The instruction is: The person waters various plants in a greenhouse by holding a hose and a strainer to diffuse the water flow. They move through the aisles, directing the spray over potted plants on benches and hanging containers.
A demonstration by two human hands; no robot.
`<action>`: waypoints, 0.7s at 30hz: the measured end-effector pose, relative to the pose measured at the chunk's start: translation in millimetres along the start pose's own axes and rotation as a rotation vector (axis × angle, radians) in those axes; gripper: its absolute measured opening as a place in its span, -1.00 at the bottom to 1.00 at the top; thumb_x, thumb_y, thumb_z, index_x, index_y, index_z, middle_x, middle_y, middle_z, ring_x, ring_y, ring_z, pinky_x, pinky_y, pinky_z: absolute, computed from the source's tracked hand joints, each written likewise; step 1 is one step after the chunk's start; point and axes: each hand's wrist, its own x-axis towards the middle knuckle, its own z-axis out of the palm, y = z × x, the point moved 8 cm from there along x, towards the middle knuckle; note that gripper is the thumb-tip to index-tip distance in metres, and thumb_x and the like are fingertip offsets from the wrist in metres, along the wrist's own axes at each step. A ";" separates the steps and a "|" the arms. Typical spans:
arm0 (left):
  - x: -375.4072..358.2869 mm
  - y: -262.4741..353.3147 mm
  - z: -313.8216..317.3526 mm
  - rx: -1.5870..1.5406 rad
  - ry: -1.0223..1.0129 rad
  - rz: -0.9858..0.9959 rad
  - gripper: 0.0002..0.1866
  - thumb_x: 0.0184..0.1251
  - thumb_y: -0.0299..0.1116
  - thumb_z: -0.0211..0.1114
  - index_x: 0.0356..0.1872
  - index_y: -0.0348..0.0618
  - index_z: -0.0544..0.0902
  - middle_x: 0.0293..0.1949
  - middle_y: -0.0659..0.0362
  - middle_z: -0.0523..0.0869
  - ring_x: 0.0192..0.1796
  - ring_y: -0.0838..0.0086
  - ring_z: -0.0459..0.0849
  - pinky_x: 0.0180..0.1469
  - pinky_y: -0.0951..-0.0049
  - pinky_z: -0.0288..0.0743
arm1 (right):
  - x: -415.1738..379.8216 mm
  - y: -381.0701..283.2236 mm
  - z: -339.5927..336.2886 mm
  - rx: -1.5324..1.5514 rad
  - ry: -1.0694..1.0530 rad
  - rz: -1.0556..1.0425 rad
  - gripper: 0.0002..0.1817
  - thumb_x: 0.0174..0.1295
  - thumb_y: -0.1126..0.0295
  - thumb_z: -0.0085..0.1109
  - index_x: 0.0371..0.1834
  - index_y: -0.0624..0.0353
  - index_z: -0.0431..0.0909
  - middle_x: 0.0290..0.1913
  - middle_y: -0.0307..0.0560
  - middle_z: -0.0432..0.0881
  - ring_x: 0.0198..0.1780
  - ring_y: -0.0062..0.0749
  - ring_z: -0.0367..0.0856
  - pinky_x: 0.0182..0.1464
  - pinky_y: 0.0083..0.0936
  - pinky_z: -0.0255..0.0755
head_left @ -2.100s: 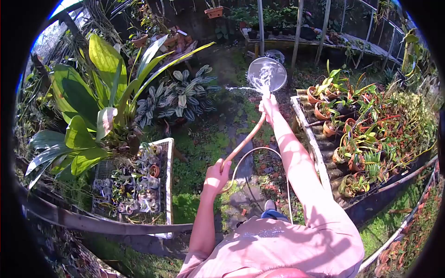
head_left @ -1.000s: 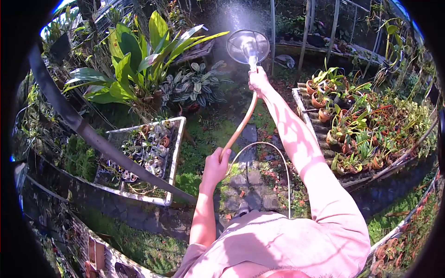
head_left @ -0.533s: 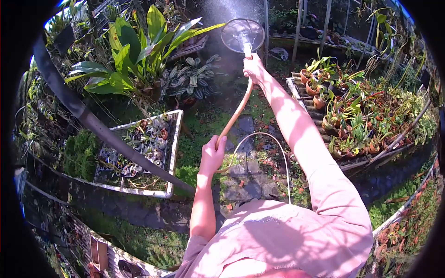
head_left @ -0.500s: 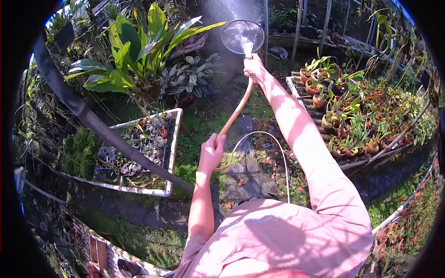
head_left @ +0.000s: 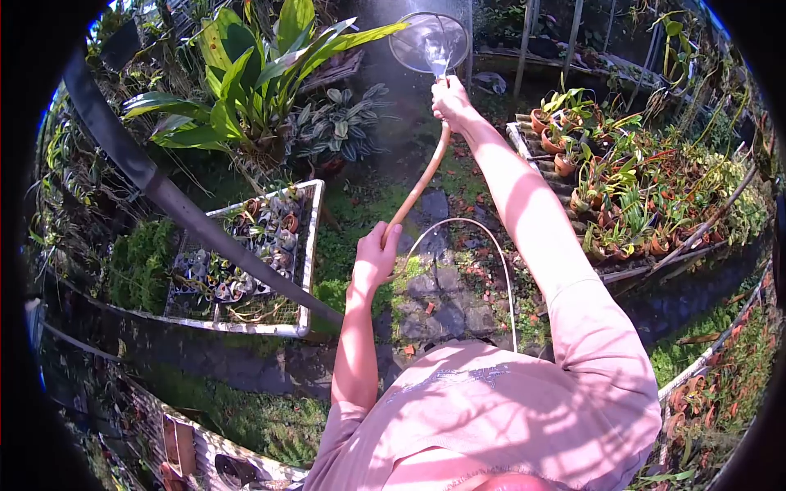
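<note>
Outward at the far end of your reach, your right hand (head_left: 451, 100) has its fingers curled closed around the upper end of the orange-tan, flexible hose (head_left: 424, 178). Just past those fingers, white water (head_left: 440, 64) runs to the round, see-through disc with a thin grey rim (head_left: 413, 45), and fine spray hangs beyond it. From below your right fist, the hose bends down to your left hand (head_left: 376, 255), whose fingers are wrapped around it, the thumb lying along its side; it crosses the top of that grip. A pale, thin hose loop (head_left: 501, 245) arches over the paving (head_left: 448, 315) between your arms. Left of your left hand sits the white-framed wire-mesh tray (head_left: 315, 221) of small potted plants, and right of your right forearm stand small terracotta pots (head_left: 565, 166)
</note>
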 end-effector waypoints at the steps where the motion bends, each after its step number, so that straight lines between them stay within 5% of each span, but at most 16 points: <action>1: -3.1 3.0 -2.1 -0.002 -0.004 -0.004 -0.62 0.55 -0.16 0.18 -0.41 -0.26 0.49 -0.66 0.26 0.32 -0.54 0.61 0.24 -0.50 0.39 0.17 | -2.7 -1.8 1.5 -0.044 0.025 0.000 -0.82 0.38 0.44 -0.03 -0.01 0.14 0.29 -0.49 -0.19 0.41 -0.65 -0.55 0.42 -0.71 -0.48 0.32; 6: -6.3 8.6 -12.4 0.007 0.013 0.018 -0.61 0.53 -0.14 0.19 -0.36 -0.32 0.49 -0.65 0.02 0.42 -0.58 0.38 0.28 -0.48 0.23 0.24 | -9.0 -7.1 8.0 -0.002 0.028 0.040 -0.80 0.37 0.46 -0.04 0.01 0.16 0.28 -0.47 -0.17 0.41 -0.64 -0.54 0.41 -0.71 -0.50 0.31; 21: -11.6 16.4 -29.8 0.030 0.042 0.012 -0.61 0.55 -0.14 0.17 -0.35 -0.31 0.46 -0.66 0.05 0.39 -0.56 0.44 0.26 -0.48 0.25 0.22 | -6.6 -31.5 48.3 -0.009 -0.084 0.036 -0.80 0.31 0.47 0.02 -0.04 0.13 0.31 -0.50 -0.22 0.39 -0.66 -0.57 0.38 -0.69 -0.53 0.29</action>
